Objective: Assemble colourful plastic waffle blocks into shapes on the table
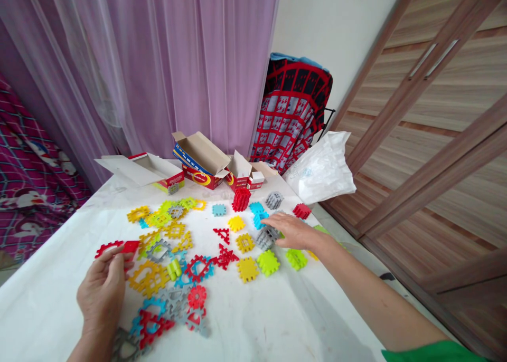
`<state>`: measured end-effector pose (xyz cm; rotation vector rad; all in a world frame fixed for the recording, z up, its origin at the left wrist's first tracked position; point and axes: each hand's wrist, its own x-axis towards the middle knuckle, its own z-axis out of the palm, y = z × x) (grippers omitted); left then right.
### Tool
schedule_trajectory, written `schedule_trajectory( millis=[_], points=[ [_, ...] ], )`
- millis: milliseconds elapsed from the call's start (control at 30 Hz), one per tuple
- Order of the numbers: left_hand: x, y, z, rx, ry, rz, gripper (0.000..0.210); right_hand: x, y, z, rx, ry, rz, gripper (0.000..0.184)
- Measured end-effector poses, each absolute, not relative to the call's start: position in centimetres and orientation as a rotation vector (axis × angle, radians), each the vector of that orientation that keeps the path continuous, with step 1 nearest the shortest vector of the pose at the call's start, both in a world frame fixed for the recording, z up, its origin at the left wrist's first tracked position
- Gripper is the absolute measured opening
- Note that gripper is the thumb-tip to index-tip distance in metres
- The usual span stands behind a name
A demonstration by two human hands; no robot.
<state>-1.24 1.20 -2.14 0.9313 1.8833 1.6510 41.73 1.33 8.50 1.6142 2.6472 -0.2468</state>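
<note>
My left hand (102, 287) is at the left of the table, its fingers closed on a flat red interlocking piece (131, 247). Beside it a notched red ring piece (106, 247) shows partly behind the fingers. On the right, my right hand (292, 230) stretches its fingers over a stack of grey toothed pieces (264, 238). Its fingertips are close to blue pieces (259, 218); whether they touch is unclear. Yellow square pieces (247, 269) and a green stack (268, 263) lie nearby. Between the hands spread mixed pieces, among them a large yellow one (148, 278) and red triangles (152, 327).
Opened cardboard boxes (204, 153) stand along the table's back edge. A white plastic bag (322, 169) sits at the back right corner. Other stacks include a red one (241, 199) and a grey one (274, 200). A wooden wardrobe (431, 140) stands right of the table (253, 320).
</note>
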Motion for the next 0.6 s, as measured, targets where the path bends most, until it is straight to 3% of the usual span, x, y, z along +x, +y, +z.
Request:
schedule_trajectory(
  millis=[133,267,433,600],
  points=[
    [-1.4,1.4,-2.6,0.924,1.866,1.667,0.038,40.9,0.9,8.7,1.634,2.696,-0.183,0.068],
    [-1.5,1.4,-2.8,0.955,1.84,1.691,0.037,36.7,0.0,8.4,1.67,2.865,-0.178,0.053],
    [-1.5,1.0,-3.1,1.061,1.848,1.697,0.034,28.7,-1.1,5.5,1.681,3.115,-0.476,0.036],
    [-1.2,0.8,-3.5,1.637,1.955,1.556,0.03,23.4,-1.5,1.7,1.912,3.231,-0.848,0.027]
  ],
)
